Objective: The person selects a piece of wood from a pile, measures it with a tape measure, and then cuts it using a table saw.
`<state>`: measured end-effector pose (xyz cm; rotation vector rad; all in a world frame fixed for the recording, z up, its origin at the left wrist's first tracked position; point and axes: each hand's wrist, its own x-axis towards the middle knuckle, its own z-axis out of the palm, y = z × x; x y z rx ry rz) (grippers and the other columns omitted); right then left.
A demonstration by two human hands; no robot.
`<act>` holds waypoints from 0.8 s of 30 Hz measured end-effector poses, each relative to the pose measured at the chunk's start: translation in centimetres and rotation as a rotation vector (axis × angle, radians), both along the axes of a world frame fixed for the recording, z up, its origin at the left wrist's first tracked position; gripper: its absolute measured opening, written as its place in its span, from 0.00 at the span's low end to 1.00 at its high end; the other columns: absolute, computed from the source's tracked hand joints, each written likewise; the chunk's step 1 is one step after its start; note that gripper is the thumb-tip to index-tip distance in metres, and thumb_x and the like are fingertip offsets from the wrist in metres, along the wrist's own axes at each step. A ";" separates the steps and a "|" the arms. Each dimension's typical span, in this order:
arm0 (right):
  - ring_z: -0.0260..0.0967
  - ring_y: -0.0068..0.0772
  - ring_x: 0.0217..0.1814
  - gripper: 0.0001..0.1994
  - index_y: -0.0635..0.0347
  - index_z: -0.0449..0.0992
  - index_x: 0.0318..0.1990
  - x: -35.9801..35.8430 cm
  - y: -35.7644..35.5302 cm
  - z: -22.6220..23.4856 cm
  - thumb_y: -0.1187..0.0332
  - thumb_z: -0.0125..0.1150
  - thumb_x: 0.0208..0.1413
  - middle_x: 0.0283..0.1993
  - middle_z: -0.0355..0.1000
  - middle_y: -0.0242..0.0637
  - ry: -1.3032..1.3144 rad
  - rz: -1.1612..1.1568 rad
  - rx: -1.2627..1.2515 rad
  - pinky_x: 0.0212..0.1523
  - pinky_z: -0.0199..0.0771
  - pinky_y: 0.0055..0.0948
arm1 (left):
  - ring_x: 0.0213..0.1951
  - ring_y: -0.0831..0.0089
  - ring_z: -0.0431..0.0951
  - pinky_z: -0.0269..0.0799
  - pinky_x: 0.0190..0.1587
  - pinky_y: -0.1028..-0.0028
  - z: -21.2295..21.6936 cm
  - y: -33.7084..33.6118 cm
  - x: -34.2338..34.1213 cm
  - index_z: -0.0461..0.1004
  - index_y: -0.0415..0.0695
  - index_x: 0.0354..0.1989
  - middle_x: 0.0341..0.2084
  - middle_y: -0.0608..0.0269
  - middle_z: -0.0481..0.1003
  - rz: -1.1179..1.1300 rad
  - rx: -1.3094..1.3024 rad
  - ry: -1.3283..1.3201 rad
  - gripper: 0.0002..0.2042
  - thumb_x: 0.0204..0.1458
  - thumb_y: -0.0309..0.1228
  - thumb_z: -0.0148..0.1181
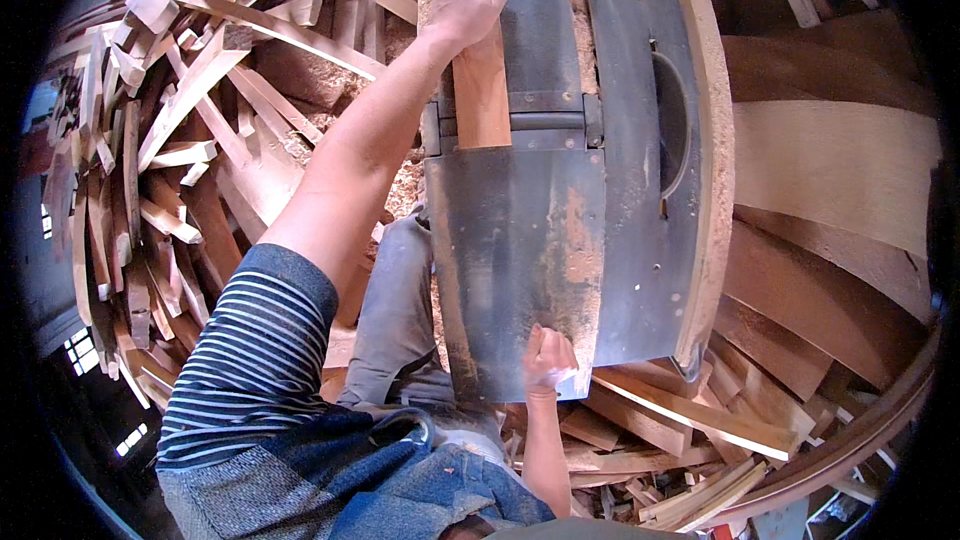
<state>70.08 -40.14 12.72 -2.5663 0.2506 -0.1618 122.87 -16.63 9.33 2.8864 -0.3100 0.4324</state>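
Observation:
My left hand lies flat with fingers stretched over a reddish wooden board, at the far part of a grey metal planing machine table. The board's near end reaches across the left part of the cutter slot; its far end runs out of view. Near the front end of the table my right hand rests as a closed fist on the metal. Nothing shows in its curled fingers. It is well apart from the board.
Piled offcuts crowd the left side, with sawdust between them and the machine. Beside the cutter table runs a second metal surface with a recessed saw slot. Wide planks lean at the right; more scrap strips lie at the near right.

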 end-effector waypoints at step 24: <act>0.70 0.47 0.23 0.18 0.57 0.72 0.22 -0.1 0.1 0.0 0.62 0.60 0.64 0.21 0.69 0.41 -0.103 -0.018 -0.126 0.25 0.69 0.44 | 0.61 0.52 0.73 0.70 0.62 0.54 7.9 0.8 0.5 0.73 0.38 0.61 0.54 0.45 0.75 0.302 -0.435 0.344 0.39 0.44 0.52 0.73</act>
